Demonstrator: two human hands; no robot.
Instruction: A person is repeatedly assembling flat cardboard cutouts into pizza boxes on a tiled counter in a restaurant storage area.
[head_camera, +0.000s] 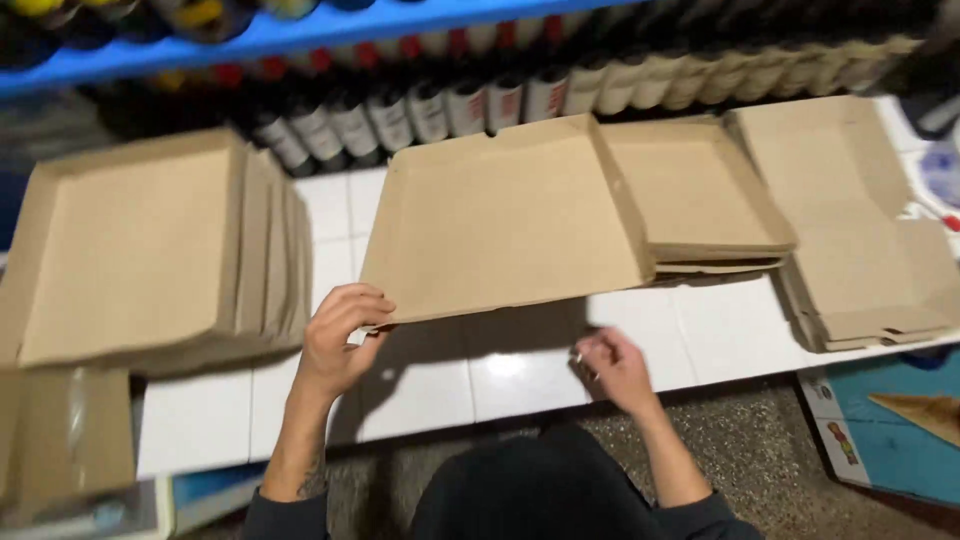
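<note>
A brown cardboard pizza box lies open over the white tiled counter, its near edge lifted off the tiles. My left hand grips that near edge at the box's front left corner. My right hand hovers just above the tiles below the box's front edge, fingers curled and blurred; a ring shows on one finger, and I see nothing held in it.
A stack of folded boxes sits at the left, another stack just right of the open box, and flat unfolded blanks at far right. Dark bottles line the back under a blue shelf.
</note>
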